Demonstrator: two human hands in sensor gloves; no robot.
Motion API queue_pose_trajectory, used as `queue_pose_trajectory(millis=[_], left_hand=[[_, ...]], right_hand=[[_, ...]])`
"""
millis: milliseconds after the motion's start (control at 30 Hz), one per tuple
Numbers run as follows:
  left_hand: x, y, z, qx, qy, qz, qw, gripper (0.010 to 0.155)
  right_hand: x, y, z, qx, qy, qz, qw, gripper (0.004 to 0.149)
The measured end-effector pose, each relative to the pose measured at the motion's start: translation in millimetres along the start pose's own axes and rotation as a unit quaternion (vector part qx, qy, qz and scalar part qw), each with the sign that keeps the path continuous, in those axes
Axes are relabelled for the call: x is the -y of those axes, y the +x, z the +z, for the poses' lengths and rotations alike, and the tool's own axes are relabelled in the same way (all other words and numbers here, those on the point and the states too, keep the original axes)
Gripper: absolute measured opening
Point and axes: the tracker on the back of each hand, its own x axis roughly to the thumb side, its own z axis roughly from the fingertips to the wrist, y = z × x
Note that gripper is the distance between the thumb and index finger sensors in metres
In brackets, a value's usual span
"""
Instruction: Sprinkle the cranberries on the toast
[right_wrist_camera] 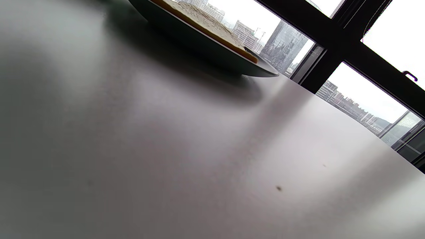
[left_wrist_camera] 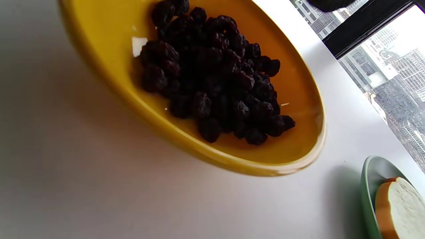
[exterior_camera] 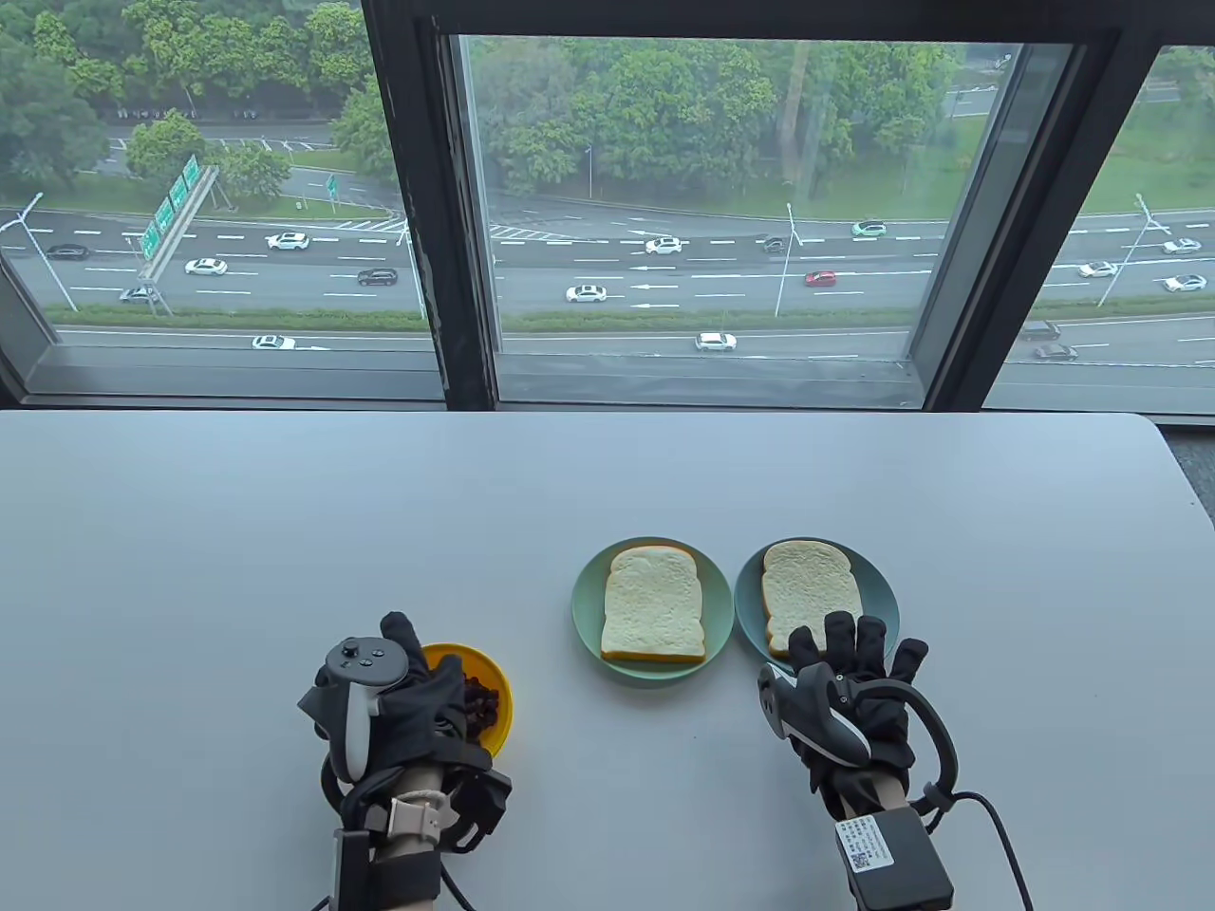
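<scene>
A yellow bowl (exterior_camera: 495, 676) of dark dried cranberries (exterior_camera: 482, 705) stands at the front left. My left hand (exterior_camera: 427, 664) hovers over it with its fingers loosely curled, holding nothing I can see. In the left wrist view the cranberries (left_wrist_camera: 215, 76) lie untouched in the bowl (left_wrist_camera: 292, 156), and only a glove fingertip (left_wrist_camera: 328, 3) shows at the top edge. Two green plates (exterior_camera: 584, 607) (exterior_camera: 887, 593) each carry a plain white toast slice (exterior_camera: 654, 604) (exterior_camera: 809, 584). My right hand (exterior_camera: 859, 650) lies flat and empty, fingers spread over the right plate's near rim.
The white table (exterior_camera: 237, 569) ends at a window behind, and its right edge curves away past the right plate. The middle plate (left_wrist_camera: 368, 179) and its toast (left_wrist_camera: 401, 205) show in the left wrist view. The right plate (right_wrist_camera: 199, 43) shows in the right wrist view.
</scene>
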Motion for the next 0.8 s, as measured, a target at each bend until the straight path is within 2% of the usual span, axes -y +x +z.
queue_pose_trajectory(millis=[167,300,367,633,800], left_hand=[[1,-10,-8,-0.049,-0.018,0.013,0.999,0.077],[3,-13,-10,-0.049,-0.036,0.045,0.997,0.075],[0,-15,-9,-0.057,-0.018,0.034,0.998,0.074],[0,-14,-9,-0.071,-0.009,0.016,0.997,0.071],[8,-10,-11,-0.056,-0.027,0.003,0.998,0.064]], right_hand=[[2,2,2,0.004,-0.002,0.011,1.0,0.081],[2,1,1,0.008,-0.004,0.018,1.0,0.081],[2,2,0,0.007,-0.005,0.023,1.0,0.08],[1,2,0,0.006,-0.006,0.029,1.0,0.079],[1,3,-1,0.009,-0.01,0.037,0.999,0.079]])
